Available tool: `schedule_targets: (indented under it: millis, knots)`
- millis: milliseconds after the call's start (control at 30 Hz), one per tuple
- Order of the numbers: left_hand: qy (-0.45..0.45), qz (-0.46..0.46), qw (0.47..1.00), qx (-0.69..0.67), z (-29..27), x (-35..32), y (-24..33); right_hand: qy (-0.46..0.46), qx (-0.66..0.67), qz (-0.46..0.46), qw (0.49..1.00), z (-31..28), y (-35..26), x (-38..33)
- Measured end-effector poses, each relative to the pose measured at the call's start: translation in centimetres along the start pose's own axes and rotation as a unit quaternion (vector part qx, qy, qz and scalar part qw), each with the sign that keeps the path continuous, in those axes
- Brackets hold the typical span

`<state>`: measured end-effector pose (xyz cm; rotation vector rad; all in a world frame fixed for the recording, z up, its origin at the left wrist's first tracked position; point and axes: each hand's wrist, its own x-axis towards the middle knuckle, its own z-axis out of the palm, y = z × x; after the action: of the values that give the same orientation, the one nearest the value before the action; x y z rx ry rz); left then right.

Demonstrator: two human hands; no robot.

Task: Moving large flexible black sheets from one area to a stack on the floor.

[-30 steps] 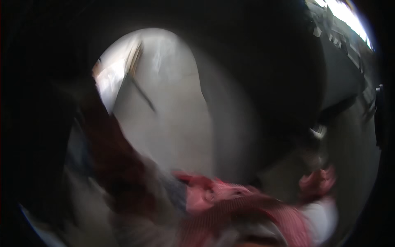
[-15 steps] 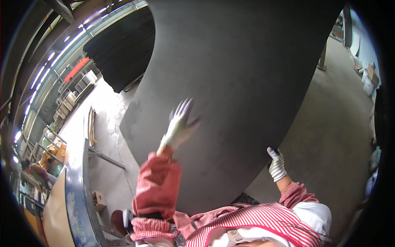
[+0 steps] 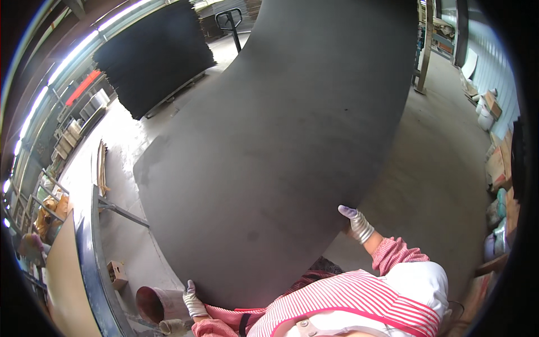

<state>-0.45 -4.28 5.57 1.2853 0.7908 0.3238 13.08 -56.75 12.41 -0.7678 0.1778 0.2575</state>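
Note:
A large dark grey sheet (image 3: 269, 146) bends away in front of me and fills the middle of the view. My right hand (image 3: 357, 223), in a whitish glove with purplish fingertips, grips its right edge. The thumb lies on top and the other fingers are hidden underneath. At the sheet's near left edge my left hand (image 3: 193, 301), gloved alike, is closed on the rim with the thumb up. Its other fingers are also out of sight below the sheet.
A blue-edged table (image 3: 92, 269) stands at the left, near a brown bucket (image 3: 157, 303) and a small box (image 3: 117, 275). Farther off are a stack of dark sheets (image 3: 157, 56) and a pallet-jack handle (image 3: 229, 21). Boxes (image 3: 498, 168) line the right wall; a person (image 3: 33, 247) is far left.
My left hand has come down from above the sheet's surface to its near left edge and taken hold. The right hand keeps its grip. The sheet and view have shifted.

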Motion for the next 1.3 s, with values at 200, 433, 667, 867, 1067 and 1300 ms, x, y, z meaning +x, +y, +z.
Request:
schedule_targets:
  millis: [200, 433, 667, 867, 1067, 1300]
  knots:
    - [0.03, 0.097, 0.994, -0.041, 2.8, -2.0, 3.8, -0.064, -0.294, -0.151, 0.942, 1.7, -4.0, 2.3]
    - [-0.046, 0.148, 0.984, -0.087, 14.2, 0.2, 9.1, -0.061, -0.293, -0.401, 0.866, 0.0, -11.9, 14.6]
    - [-0.146, 0.13, 0.98, 0.035, 31.4, 6.7, 10.8, 0.183, -0.146, -0.106, 0.966, -2.4, -16.2, 22.2]
    - [-0.308, 0.045, 0.949, 0.048, 36.2, 13.5, 7.7, 0.188, -0.302, 0.016, 0.934, -3.2, -15.1, 25.8]
    - [-0.193, 0.018, 0.98, -0.047, 24.0, 8.5, 6.3, 0.229, -0.629, -0.02, 0.742, -1.1, -17.0, 23.6]
    - [0.323, -0.014, 0.879, -0.349, -11.6, 1.4, -6.7, -0.228, -0.763, -0.316, 0.515, 16.8, -0.4, 16.1]
